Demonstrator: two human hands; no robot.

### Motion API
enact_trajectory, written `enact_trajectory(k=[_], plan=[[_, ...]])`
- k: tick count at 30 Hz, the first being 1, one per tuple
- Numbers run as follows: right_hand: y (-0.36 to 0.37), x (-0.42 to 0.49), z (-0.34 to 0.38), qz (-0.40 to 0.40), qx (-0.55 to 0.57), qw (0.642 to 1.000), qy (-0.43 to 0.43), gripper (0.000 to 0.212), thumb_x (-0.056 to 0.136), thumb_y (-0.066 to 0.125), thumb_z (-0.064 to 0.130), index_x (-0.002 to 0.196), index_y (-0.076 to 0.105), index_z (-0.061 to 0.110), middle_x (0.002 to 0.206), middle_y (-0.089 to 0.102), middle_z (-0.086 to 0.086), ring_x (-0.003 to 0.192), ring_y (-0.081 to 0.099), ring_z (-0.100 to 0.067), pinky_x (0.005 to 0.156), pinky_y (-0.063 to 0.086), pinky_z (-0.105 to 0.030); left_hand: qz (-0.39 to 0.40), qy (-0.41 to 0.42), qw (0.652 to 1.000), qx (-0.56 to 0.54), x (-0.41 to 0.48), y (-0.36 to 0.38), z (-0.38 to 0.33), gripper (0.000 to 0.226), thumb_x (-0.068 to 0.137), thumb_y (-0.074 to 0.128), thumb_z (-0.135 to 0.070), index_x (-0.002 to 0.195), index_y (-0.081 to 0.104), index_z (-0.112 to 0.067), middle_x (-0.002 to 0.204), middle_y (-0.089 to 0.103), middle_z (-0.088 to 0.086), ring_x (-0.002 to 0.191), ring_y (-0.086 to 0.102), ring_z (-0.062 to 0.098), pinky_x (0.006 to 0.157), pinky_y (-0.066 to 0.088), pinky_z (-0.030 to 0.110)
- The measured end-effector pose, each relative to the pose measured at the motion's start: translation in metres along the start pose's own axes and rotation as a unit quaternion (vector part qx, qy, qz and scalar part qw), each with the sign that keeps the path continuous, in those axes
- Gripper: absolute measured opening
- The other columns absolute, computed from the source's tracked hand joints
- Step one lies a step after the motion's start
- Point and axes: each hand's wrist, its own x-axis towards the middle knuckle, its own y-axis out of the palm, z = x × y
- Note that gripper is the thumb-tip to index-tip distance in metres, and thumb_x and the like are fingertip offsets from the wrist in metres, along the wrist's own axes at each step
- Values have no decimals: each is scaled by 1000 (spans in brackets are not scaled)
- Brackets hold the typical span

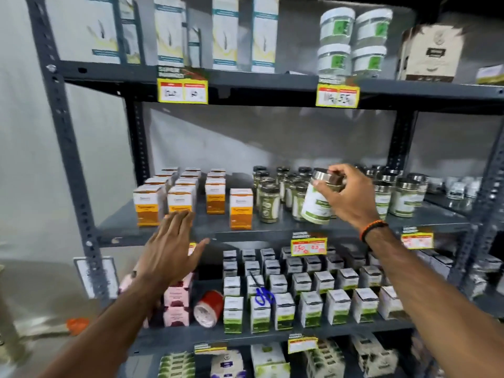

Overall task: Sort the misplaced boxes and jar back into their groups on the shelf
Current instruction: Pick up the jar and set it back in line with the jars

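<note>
Two hands reach toward the shelf (pixel 272 230): the right hand (pixel 346 195) grips a tilted white-labelled jar (pixel 317 204) by its metal lid, the left hand (pixel 170 246) hovers spread and empty, orange boxes (pixel 180 200) just beyond its fingertips.

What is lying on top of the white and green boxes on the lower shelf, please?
A pair of blue-handled scissors lies on the white and green boxes. Its blades point up-left; the box tops beneath are partly covered.

Stood against a pale grey wall (pixel 16 132), a dark slotted-steel rack (pixel 68 148), dim shadow gathered at its upper right.
</note>
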Motion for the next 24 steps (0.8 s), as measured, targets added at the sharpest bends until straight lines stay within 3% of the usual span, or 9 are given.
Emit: enact_trajectory(k=[6, 10, 13, 21, 24], plan=[[-106, 19, -128, 4, -29, 999, 18, 53, 74, 77, 59, 110, 69, 21, 98, 70, 3, 89, 67, -17, 81, 54, -36, 1, 55, 998, -40, 35, 48, -199, 74, 98, 41, -62, 144, 41, -5, 143, 50, 15, 137, 40, 34, 108, 44, 50], [-161, 41, -199, 23, -62, 997, 26, 56, 73, 77, 61, 113, 69, 22, 97, 69, 3, 89, 66, -19, 84, 55, -40, 72, 75, 994, -31, 61, 82, -311, 79, 96, 45, -62, 148, 37, -4, 149, 46, 16, 140, 38, 34, 114, 38, 48], [-194, 55, -248, 33, -74, 996, 41, 62, 73, 75, 63, 117, 68, 21, 103, 70, 1, 95, 67, -20, 89, 55, -42, 121, 65, 990, -35, 88, 101, -374, 81, 94, 42, -66, 151, 31, -10, 152, 42, 10, 141, 36, 30, 106, 44, 49], [-225, 73, -348, 28, -84, 991, 101, 64, 76, 80, 54, 123, 67, 13, 110, 73, -4, 99, 68, -23, 91, 55, -40, 183, 44, 982, -8, 127, 155, -425, 83, 92, 34, -73, 147, 33, -12, 151, 42, 8, 137, 40, 30, 101, 47, 50], [-211, 75, -369, 50, -74, 990, 106, 65, 77, 82, 53, 126, 66, 12, 112, 71, -3, 102, 67, -22, 91, 52, -32, 175, 56, 983, 18, 124, 172, -422, 85, 91, 31, -74, 148, 33, -11, 153, 42, 9, 141, 36, 29, 112, 38, 46]])
